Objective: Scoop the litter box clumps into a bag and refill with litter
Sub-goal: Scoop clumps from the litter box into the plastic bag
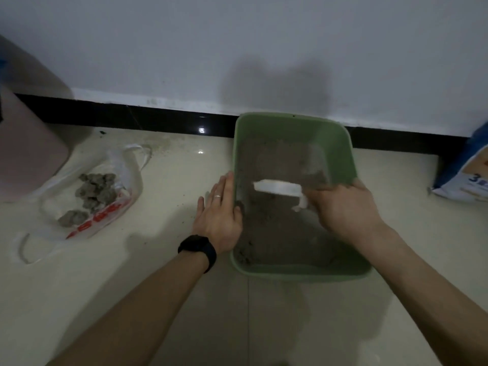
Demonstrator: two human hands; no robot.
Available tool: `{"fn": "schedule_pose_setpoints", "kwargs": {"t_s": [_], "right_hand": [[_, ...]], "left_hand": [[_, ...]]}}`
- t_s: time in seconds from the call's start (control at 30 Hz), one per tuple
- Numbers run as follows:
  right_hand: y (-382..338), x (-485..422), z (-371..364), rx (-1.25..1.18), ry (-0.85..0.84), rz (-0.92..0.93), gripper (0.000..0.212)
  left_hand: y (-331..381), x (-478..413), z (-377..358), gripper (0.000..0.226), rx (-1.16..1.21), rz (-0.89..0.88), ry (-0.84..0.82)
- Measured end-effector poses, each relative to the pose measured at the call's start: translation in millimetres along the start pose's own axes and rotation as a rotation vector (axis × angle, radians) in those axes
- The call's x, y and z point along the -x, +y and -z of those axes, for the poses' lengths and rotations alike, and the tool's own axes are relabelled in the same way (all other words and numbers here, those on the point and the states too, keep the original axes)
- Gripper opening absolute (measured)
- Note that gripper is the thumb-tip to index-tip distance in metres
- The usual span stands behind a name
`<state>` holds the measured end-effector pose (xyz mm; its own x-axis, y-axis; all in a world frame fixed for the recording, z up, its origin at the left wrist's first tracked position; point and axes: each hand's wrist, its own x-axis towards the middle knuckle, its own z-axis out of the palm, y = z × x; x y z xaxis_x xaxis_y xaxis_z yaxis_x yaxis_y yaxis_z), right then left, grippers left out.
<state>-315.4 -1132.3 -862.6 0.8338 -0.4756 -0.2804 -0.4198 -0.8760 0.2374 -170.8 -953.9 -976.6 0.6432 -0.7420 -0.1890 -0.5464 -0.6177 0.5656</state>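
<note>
A green litter box (340, 143) holding grey-brown litter sits on the floor against the wall. My right hand (343, 207) grips the handle of a white scoop (277, 188), whose blade lies across the litter in the box's middle. My left hand (220, 207) rests flat with straight fingers against the box's left rim. To the left, a white plastic bag with red print (105, 215) lies open on the floor with several grey clumps (96, 192) inside.
A pinkish bin (29, 154) stands at the far left by the bag. A blue and white litter sack (467, 173) leans at the right edge. Scattered litter grains dot the cream tiles; a black skirting runs along the wall.
</note>
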Motion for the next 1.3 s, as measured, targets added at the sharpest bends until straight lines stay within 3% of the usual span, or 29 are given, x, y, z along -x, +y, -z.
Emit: {"fn": "schedule_pose_setpoints", "kwargs": {"t_s": [0.1,0.2,0.53,0.73,0.9,1.07,1.3], "right_hand": [[10.5,35.5,-11.4,-0.144,-0.016,-0.208,0.026],[16.6,54.8,-19.0,-0.321,-0.137,-0.387,0.027],[14.3,41.2,-34.4,-0.687,-0.460,-0.492,0.017],[-35.0,11.9,-65.5,-1.042,-0.375,-0.524,0.030],[-80.4,-25.2,-79.1,-1.288,-0.239,-0.625,0.027],[-100.9,-79.0,-71.2,-1.381,-0.083,-0.731,0.031],[-109.2,-107.4,-79.5,-1.567,0.072,-0.827,0.029]], "left_hand": [[-0.7,0.1,0.4,0.073,-0.008,0.000,-0.005],[-1.6,0.0,0.0,0.067,0.012,0.005,0.002],[-3.7,-0.1,-2.2,0.071,0.002,-0.013,0.023],[-3.0,0.3,-0.8,0.082,-0.053,-0.047,0.006],[0.0,-0.2,0.8,0.086,-0.061,-0.070,0.017],[2.9,-0.2,5.2,0.090,-0.072,-0.047,-0.022],[2.4,-1.8,4.0,0.085,-0.293,-0.055,0.008]]}}
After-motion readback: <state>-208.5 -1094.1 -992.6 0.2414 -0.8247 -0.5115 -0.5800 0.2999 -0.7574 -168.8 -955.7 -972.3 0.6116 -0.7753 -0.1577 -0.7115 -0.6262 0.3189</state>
